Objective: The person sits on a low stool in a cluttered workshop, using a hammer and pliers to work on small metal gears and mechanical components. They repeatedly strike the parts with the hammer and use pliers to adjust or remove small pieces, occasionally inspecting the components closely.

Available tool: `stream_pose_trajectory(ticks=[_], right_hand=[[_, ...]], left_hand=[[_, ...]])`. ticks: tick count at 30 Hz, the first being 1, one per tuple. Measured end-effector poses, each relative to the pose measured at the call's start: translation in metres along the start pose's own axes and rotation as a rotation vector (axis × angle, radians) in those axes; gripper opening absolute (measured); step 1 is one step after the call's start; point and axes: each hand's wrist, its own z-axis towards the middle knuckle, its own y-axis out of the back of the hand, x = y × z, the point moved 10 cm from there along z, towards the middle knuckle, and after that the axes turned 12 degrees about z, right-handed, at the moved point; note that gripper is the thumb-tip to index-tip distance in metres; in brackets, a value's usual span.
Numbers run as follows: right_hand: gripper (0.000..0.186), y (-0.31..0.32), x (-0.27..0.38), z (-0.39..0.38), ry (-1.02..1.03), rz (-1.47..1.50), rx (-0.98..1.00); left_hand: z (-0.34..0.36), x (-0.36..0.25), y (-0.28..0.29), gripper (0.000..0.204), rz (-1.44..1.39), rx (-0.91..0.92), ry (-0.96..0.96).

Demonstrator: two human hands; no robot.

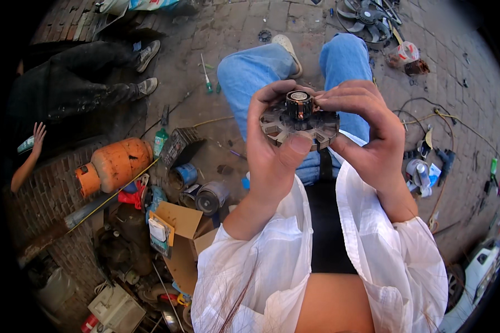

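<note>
Both hands hold a dark motor rotor (pixel 300 123) in front of my knees. It has a slotted disc with a ribbed round hub on top, where a copper-coloured strip shows. My left hand (pixel 273 150) grips the disc from the left, its thumb pressed on the near rim and its fingers curled behind. From the right, my right hand (pixel 369 127) reaches its fingertips to the side of the hub, while its thumb lies by the disc's right edge. The rotor's underside and parts of the left fingers are hidden.
Left of me are an orange gas cylinder (pixel 122 162), an open cardboard box (pixel 178 219) and several cans (pixel 211 198). Another person's legs (pixel 89 72) and hand (pixel 37 139) show at far left. A fan (pixel 366 16) lies ahead; cables (pixel 444 114) cross the brick floor (pixel 428 72).
</note>
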Motion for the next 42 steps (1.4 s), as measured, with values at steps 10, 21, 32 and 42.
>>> stream_pose_trajectory(ticks=[10, 21, 32, 42], right_hand=[[0.043, -0.006, 0.024, -0.003, 0.237, -0.032, 0.064], [0.046, -0.005, 0.031, -0.009, 0.334, -0.029, 0.008], [0.041, -0.027, 0.069, -0.028, 0.559, -0.424, 0.037], [0.037, -0.016, 0.073, -0.030, 0.567, -0.434, -0.212]], left_hand=[[0.002, -0.021, -0.008, 0.079, -0.049, 0.123, -0.217], [0.000, -0.020, -0.011, 0.083, -0.102, 0.176, -0.207], [0.002, 0.018, -0.038, 0.088, -0.859, 0.438, 0.133], [-0.003, 0.022, -0.051, 0.090, -1.289, 0.626, 0.218]])
